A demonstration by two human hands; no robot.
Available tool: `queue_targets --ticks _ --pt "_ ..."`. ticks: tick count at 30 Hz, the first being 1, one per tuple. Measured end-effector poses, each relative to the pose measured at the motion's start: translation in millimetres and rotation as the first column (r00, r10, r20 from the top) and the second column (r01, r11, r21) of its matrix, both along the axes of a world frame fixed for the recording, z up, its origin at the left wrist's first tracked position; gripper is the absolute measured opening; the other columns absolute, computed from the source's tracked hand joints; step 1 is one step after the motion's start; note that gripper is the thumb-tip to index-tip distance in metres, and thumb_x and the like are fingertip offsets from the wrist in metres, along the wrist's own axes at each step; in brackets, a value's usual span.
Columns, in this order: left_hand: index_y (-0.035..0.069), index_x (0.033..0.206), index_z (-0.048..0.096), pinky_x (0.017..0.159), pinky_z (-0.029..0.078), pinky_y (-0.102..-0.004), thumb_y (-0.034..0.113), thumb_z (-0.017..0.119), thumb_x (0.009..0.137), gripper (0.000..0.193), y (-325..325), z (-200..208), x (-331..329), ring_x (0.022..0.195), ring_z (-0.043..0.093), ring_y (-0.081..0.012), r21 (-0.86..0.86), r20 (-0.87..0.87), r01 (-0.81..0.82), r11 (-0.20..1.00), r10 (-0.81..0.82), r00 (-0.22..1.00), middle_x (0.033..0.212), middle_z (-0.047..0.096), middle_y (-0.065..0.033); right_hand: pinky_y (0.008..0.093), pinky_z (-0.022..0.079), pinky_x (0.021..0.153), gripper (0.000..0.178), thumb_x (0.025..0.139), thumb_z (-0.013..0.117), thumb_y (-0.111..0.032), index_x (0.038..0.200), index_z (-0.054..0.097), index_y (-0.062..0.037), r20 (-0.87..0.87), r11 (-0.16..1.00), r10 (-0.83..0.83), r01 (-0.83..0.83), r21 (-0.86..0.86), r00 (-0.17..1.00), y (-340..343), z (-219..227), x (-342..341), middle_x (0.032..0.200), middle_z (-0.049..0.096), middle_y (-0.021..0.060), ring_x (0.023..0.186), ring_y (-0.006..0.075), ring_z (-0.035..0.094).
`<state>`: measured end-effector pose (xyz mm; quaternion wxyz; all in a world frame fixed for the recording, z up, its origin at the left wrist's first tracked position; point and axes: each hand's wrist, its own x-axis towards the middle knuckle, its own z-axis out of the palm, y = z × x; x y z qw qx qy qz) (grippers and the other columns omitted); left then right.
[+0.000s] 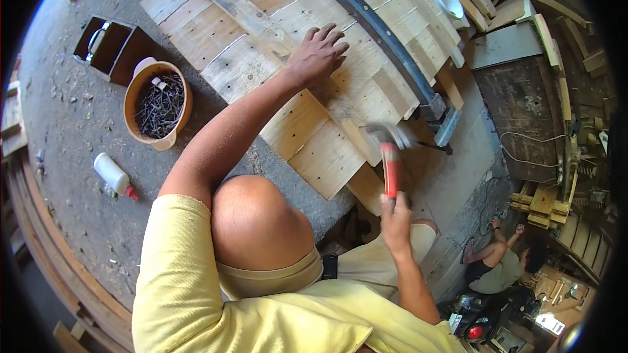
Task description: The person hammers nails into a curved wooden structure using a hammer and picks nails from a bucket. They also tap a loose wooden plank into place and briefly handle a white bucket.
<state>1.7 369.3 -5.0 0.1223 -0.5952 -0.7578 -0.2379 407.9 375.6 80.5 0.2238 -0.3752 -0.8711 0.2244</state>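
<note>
In my right hand point(396, 221) is a claw hammer point(390, 168) with a red grip, held upright near the panel's front right corner; its head is blurred by motion. My left hand point(317, 57) is over the wooden panel point(292, 127), fingers apart and slightly bent, with nothing visible in them. Whether its palm touches the boards is hidden. Thin boards with nail marks make up the panel. A long wooden strip point(229, 3) runs across it near my left hand, and a curved blue metal bar point(369, 16) crosses beyond.
A tan tub point(188, 108) of nails and a dark open box point(121, 52) are on the left, with a white bottle point(111, 172) nearer. A white bowl point(446, 0) sits at the far right. Wood scraps point(543, 206) and another person point(500, 265) are at the right.
</note>
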Motion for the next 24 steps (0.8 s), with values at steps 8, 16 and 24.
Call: queue_targets --ticks 8,16,24 --pt "0.011 0.12 0.062 0.109 0.035 -0.0466 0.03 0.058 0.096 0.03 -24.4 -2.5 -6.5 0.139 0.038 -0.0319 -0.005 -0.002 -0.074 0.997 0.074 0.997 0.137 0.053 -0.0102 0.0364 0.043 0.058 0.027 0.102 0.053 -0.031 0.094 0.055 -0.0057 -0.874 0.846 0.121 -0.51 -0.157 0.47 12.5 129.7 -23.9 0.069 0.05 0.0085 0.061 0.0201 0.052" --pt "0.012 0.121 0.063 0.11 0.035 -0.0468 0.033 0.059 0.096 0.033 1.7 -5.7 2.2 0.14 0.037 -0.0313 -0.083 0.001 -0.038 0.996 0.038 0.999 0.137 0.053 -0.0103 0.0242 0.036 0.047 0.028 0.105 0.049 -0.034 0.095 0.053 -0.0075 -0.174 0.965 -0.026 -0.021 -0.26 0.984 14.9 -21.9 13.0 0.069 0.045 -0.005 0.057 0.0056 0.045" --pt "0.011 0.12 0.063 0.11 0.035 -0.0472 0.032 0.06 0.096 0.032 -5.6 -2.2 -1.1 0.139 0.037 -0.0316 -0.006 0.011 -0.01 1.0 0.01 1.0 0.137 0.053 -0.0113 0.0388 0.046 0.054 0.046 0.101 0.048 -0.049 0.086 0.049 -0.0053 -0.483 0.971 0.15 -0.222 -0.094 0.863 -19.1 0.9 -14.6 0.07 0.057 0.0167 0.059 0.0266 0.057"
